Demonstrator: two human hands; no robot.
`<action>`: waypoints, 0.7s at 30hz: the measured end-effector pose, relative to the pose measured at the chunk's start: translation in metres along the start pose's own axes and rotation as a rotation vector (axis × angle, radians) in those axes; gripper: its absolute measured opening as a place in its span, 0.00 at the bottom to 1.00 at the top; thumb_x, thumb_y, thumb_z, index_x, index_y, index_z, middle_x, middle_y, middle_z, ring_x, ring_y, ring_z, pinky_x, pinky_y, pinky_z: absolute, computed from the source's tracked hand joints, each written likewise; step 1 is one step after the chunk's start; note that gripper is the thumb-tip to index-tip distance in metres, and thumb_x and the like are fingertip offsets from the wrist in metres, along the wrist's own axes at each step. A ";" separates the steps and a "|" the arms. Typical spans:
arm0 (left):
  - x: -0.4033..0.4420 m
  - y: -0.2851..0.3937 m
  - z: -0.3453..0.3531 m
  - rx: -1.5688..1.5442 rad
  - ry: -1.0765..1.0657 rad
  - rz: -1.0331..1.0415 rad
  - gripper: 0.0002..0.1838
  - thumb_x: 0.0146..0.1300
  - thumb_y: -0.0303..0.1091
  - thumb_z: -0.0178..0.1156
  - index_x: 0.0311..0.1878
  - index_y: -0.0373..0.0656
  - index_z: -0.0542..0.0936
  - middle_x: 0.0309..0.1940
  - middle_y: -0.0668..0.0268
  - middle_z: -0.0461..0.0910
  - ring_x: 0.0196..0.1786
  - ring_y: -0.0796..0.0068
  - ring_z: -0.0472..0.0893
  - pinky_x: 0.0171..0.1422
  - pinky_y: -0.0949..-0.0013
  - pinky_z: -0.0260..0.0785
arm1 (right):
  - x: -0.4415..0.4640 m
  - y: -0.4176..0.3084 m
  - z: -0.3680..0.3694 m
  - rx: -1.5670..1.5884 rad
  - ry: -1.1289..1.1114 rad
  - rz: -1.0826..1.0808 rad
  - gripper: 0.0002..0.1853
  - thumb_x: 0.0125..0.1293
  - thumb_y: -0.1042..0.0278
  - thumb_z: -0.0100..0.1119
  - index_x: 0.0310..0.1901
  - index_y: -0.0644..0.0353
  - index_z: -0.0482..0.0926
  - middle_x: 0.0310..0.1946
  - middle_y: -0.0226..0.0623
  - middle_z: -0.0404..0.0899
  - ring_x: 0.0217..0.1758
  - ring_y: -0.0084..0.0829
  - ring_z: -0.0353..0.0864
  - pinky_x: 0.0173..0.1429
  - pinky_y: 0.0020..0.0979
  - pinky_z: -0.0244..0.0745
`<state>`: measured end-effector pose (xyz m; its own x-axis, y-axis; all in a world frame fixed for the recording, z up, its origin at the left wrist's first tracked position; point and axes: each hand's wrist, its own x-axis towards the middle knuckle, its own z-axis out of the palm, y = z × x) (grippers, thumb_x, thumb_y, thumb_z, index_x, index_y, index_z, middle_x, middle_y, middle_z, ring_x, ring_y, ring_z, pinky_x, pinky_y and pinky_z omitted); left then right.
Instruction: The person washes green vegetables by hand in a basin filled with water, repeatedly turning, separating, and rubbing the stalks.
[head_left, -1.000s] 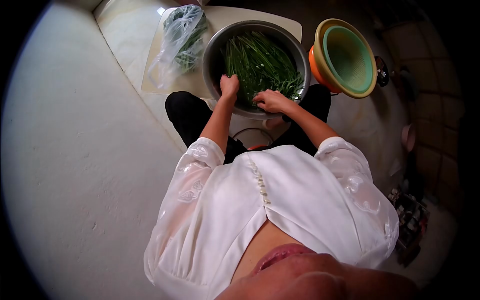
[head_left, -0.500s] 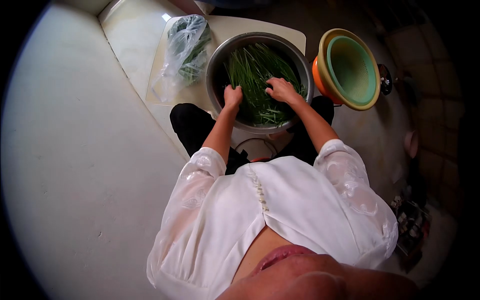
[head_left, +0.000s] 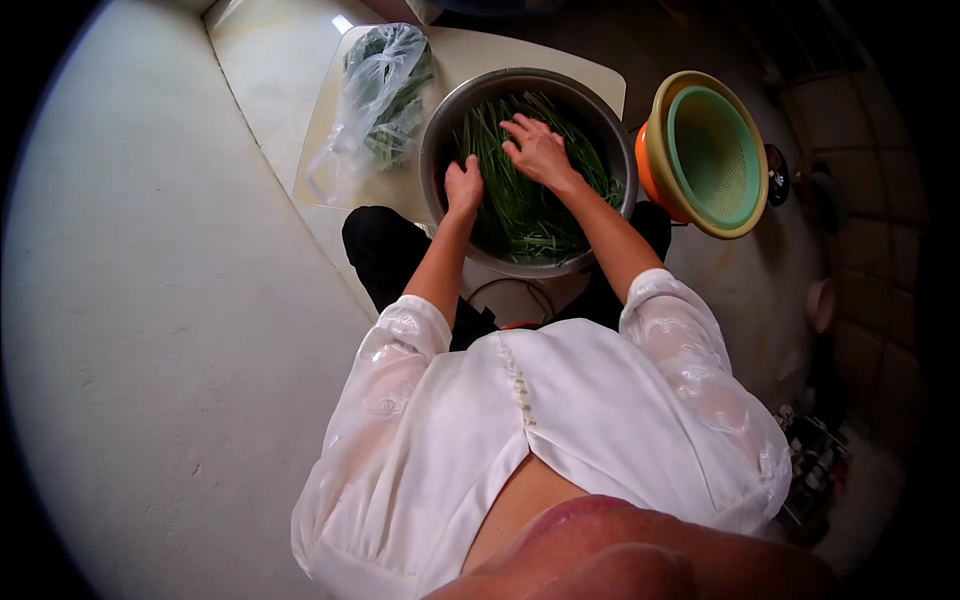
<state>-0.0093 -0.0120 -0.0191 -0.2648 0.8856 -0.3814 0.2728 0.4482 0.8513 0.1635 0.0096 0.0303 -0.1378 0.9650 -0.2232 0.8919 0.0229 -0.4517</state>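
Observation:
A deep metal basin (head_left: 432,150) stands before my knees, full of long, thin green leaves that look like chives (head_left: 530,215). My right hand (head_left: 537,152) is over the middle of the chives, fingers spread and palm down, with nothing gripped. At the left side of the basin, my left hand (head_left: 463,186) is down against the edge of the chives. Its thumb points up, while its other fingers are mostly hidden, so I cannot tell whether it grips any leaves.
Left of the basin, a clear plastic bag (head_left: 385,95) with more greens lies on a cream board (head_left: 480,45). To the right stand a green strainer (head_left: 712,150) and a tan basin (head_left: 690,80), nested over something orange. A white wall or panel (head_left: 150,300) fills the left side.
My right hand has moved up and left across the chives, its fingers now spread wider. My left hand stays at the left edge, its thumb more raised. The view has shifted slightly.

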 end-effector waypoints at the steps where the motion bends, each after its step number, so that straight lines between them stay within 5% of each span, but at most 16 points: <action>1: 0.006 0.006 0.000 0.020 -0.052 0.002 0.26 0.62 0.45 0.58 0.51 0.27 0.77 0.47 0.39 0.80 0.51 0.39 0.79 0.56 0.52 0.71 | 0.008 0.001 0.010 -0.028 0.027 -0.043 0.28 0.66 0.53 0.55 0.68 0.42 0.70 0.72 0.39 0.63 0.74 0.51 0.59 0.70 0.65 0.55; 11: 0.004 0.006 0.009 0.120 0.092 0.034 0.25 0.61 0.45 0.59 0.43 0.26 0.78 0.43 0.36 0.80 0.52 0.37 0.78 0.57 0.48 0.69 | 0.003 -0.024 0.008 -0.136 -0.131 -0.047 0.27 0.69 0.48 0.52 0.69 0.39 0.68 0.73 0.37 0.63 0.74 0.48 0.60 0.72 0.59 0.53; 15: 0.004 0.012 0.004 0.114 0.104 -0.017 0.27 0.62 0.48 0.59 0.42 0.25 0.78 0.42 0.34 0.80 0.51 0.38 0.79 0.57 0.48 0.70 | 0.001 -0.010 0.001 0.012 0.065 -0.111 0.27 0.69 0.49 0.53 0.69 0.40 0.69 0.73 0.38 0.63 0.74 0.47 0.60 0.73 0.57 0.52; 17: -0.006 0.008 0.003 0.159 0.007 -0.022 0.25 0.61 0.44 0.60 0.46 0.25 0.76 0.45 0.34 0.79 0.53 0.36 0.78 0.58 0.49 0.69 | -0.006 0.005 0.010 -0.118 -0.020 -0.136 0.26 0.66 0.53 0.55 0.66 0.43 0.72 0.71 0.39 0.64 0.73 0.45 0.62 0.72 0.59 0.54; 19: 0.000 0.018 0.010 0.199 0.054 0.232 0.28 0.59 0.38 0.61 0.56 0.25 0.71 0.55 0.32 0.73 0.58 0.36 0.74 0.62 0.51 0.67 | 0.004 0.015 0.000 -0.111 0.013 -0.186 0.24 0.65 0.54 0.56 0.63 0.45 0.76 0.69 0.40 0.68 0.70 0.44 0.66 0.71 0.56 0.57; 20: -0.006 0.020 0.011 0.226 0.114 0.353 0.33 0.58 0.34 0.61 0.66 0.31 0.65 0.67 0.40 0.65 0.68 0.40 0.66 0.69 0.49 0.61 | 0.001 0.014 -0.011 -0.006 0.086 -0.189 0.23 0.65 0.54 0.56 0.61 0.46 0.77 0.67 0.40 0.70 0.69 0.43 0.68 0.71 0.54 0.58; 21: -0.019 0.030 0.007 0.234 0.105 0.342 0.33 0.58 0.34 0.61 0.66 0.31 0.65 0.67 0.40 0.65 0.68 0.40 0.66 0.69 0.49 0.61 | -0.008 0.014 -0.016 0.105 0.148 -0.179 0.21 0.65 0.55 0.56 0.59 0.46 0.79 0.66 0.40 0.73 0.68 0.42 0.70 0.70 0.52 0.59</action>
<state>0.0100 -0.0146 0.0111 -0.2120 0.9764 -0.0425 0.5602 0.1570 0.8134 0.1839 0.0059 0.0396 -0.2180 0.9759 -0.0064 0.8083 0.1769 -0.5616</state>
